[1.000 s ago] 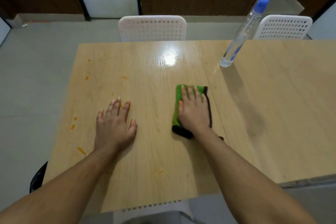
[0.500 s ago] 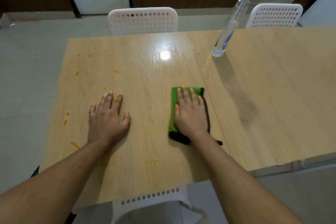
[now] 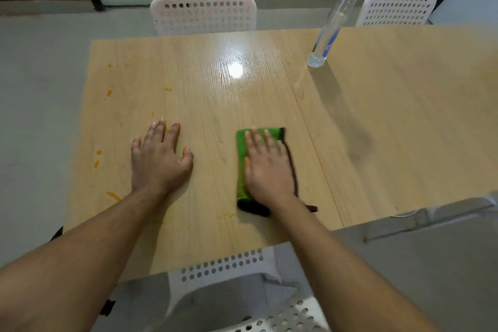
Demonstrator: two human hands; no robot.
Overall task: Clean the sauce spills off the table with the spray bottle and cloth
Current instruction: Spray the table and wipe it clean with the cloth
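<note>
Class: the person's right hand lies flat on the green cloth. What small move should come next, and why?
Probably slide the cloth under the right hand leftward and nearer, onto the orange smear by the near edge: it is the closest spill, and the others lie further left, beyond the left hand.

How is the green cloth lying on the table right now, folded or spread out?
Folded, it seems: the green cloth forms a narrow rectangle under the flat right hand, with a thick dark edge at its near end.

My right hand point(image 3: 266, 167) covers most of the green cloth point(image 3: 242, 159), so I can't see the tabletop under it. At one o'clock the spray bottle point(image 3: 334, 19) loses its nozzle to the top edge. My fingertips point(image 3: 265, 133) look blurred.
</note>
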